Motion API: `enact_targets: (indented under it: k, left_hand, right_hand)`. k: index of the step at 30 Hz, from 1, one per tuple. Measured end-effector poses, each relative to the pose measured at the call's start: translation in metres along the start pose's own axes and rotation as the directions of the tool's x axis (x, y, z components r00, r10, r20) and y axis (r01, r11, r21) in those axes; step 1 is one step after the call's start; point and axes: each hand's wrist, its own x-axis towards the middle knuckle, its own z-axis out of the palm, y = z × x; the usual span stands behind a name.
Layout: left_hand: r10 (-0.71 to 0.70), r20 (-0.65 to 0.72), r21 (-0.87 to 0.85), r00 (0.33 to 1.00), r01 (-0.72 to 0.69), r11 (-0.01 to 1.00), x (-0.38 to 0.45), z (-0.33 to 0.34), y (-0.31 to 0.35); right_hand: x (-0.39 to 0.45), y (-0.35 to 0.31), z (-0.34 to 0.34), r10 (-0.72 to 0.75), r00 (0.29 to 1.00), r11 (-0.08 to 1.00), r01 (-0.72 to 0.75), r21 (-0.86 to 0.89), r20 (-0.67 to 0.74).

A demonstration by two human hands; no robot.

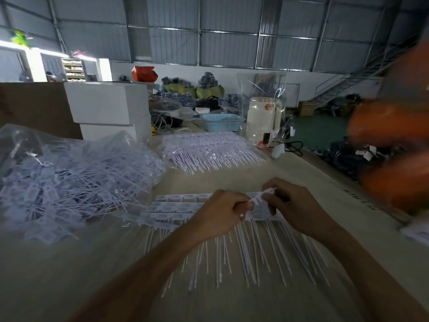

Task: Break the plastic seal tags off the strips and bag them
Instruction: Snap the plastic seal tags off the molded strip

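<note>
I see both hands low at the middle of the table, over a layer of white seal strips whose thin tails point toward me. The left hand is curled and pinches one end of a small white tag piece – the right hand pinches the other end, fingers bent around it. At the left lies a clear bag full of loose tags (very tangled). Farther back is another pile of strips, and at the right edge something orange, too blurred to name
</note>
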Motion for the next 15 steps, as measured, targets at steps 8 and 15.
enact_targets:
  k: [8, 15]
  left_hand:
    - [0.010, -0.130, -0.028, 0.991, -0.014, 1.000, -0.005, -0.003, 0.009]
    - [0.021, -0.119, -0.059, 0.993, -0.029, 0.998, -0.014, -0.013, 0.004]
  right_hand:
    - [0.000, -0.007, -0.005, 0.250, 0.953, 0.870, -0.300, 0.392, 0.172]
    - [-0.005, -0.027, 0.009, 0.187, 0.948, 0.819, -0.295, 0.492, 0.257]
